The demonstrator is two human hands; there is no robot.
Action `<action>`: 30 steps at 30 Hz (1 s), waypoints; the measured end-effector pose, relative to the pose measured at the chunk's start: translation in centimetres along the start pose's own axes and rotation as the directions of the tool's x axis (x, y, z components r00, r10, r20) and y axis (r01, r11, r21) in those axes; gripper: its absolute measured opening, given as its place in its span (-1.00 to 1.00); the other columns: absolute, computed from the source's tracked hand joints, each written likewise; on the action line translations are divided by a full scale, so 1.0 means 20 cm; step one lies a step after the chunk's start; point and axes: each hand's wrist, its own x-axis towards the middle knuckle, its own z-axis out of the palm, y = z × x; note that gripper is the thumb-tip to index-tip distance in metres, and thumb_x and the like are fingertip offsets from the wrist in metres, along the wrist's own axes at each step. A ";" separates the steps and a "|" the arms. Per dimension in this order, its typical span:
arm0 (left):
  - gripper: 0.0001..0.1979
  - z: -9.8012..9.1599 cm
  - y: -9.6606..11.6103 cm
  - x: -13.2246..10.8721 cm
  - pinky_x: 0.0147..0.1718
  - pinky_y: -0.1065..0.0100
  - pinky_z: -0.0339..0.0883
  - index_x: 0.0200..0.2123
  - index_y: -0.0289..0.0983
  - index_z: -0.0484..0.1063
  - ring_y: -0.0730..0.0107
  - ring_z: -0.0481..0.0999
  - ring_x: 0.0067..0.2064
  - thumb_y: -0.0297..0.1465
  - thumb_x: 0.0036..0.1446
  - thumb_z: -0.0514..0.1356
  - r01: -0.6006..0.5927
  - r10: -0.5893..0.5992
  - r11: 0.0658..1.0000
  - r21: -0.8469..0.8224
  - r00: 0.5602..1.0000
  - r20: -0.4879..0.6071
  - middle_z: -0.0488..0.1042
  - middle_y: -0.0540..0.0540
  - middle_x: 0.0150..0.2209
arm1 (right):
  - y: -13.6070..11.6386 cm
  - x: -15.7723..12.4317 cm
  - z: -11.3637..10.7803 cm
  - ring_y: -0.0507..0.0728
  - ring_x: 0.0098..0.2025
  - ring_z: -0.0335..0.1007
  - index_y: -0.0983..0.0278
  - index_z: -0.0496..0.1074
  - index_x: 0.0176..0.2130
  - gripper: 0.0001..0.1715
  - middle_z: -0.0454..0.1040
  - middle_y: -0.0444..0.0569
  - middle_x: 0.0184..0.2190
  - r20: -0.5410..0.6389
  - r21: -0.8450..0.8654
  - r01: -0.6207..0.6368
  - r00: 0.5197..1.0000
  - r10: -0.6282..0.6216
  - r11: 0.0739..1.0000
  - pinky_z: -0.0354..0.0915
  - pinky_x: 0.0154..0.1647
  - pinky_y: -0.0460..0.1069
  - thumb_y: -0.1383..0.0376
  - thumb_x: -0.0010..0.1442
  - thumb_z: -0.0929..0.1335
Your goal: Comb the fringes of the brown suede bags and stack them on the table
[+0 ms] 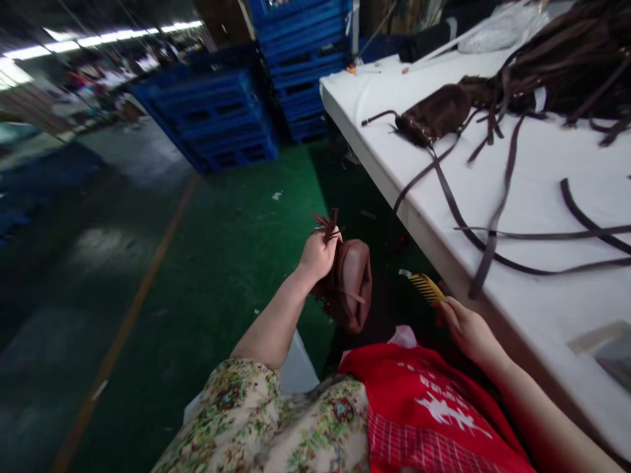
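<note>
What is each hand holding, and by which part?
Left hand: brown bag, by the end with loose strips. Right hand: yellow, dark-striped tool, by its near end.

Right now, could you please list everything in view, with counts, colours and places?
Table: one, white, right side
Held bag: one, reddish brown, centre
Ribbed tool: one, yellow, by table
Small bag: one, dark brown, far end of table
Heaped pile: uncountable, dark brown, table's right
Straps: several, dark brown, across table
Plastic wrap: one, whitish, table's far side
Stacks: at least two, blue, left of table
Floor: one, green, centre and left
Floor line: one, orange, left
Ceiling lights: one row, white, upper left
Far background: too blurred
Apron: one, red, lower centre
Floral top: one, multicoloured, bottom
Left hand: one, bare, on held bag
Right hand: one, bare, on ribbed tool
</note>
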 end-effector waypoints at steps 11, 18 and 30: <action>-0.71 -0.27 0.21 0.17 -0.14 0.24 0.36 -0.27 -0.32 0.50 0.13 0.54 -0.17 -0.34 0.23 0.00 -0.017 0.038 0.952 0.305 0.997 -0.064 0.57 -0.25 -0.26 | -0.19 0.06 -0.16 0.28 -0.42 0.48 0.21 0.38 -0.27 -0.52 0.52 0.03 -0.46 -0.443 0.080 -0.057 0.892 0.087 0.995 0.34 -0.50 0.05 -0.10 0.00 0.36; -0.63 0.09 0.14 -0.03 -0.17 0.27 0.37 -0.34 -0.30 0.51 0.22 0.55 -0.23 -0.15 0.20 0.05 0.234 -0.236 0.962 -0.139 0.972 0.002 0.58 -0.15 -0.33 | -0.38 0.09 -0.08 0.06 -0.66 0.29 0.26 0.36 -0.32 -0.54 0.43 -0.09 -0.60 -0.325 0.461 0.110 0.944 0.052 0.881 0.23 -0.69 -0.05 -0.05 -0.01 0.40; -0.54 0.46 0.16 -0.22 -0.17 0.31 0.39 -0.29 -0.34 0.51 0.21 0.56 -0.17 -0.10 0.24 -0.01 0.230 -0.252 0.943 -0.240 0.965 -0.067 0.58 -0.21 -0.28 | -0.29 0.08 -0.02 -0.08 -0.67 0.17 0.29 0.34 0.01 -0.29 0.45 -0.18 -0.48 0.069 0.651 0.009 0.995 -0.071 0.759 0.13 -0.74 -0.16 0.10 -0.11 0.48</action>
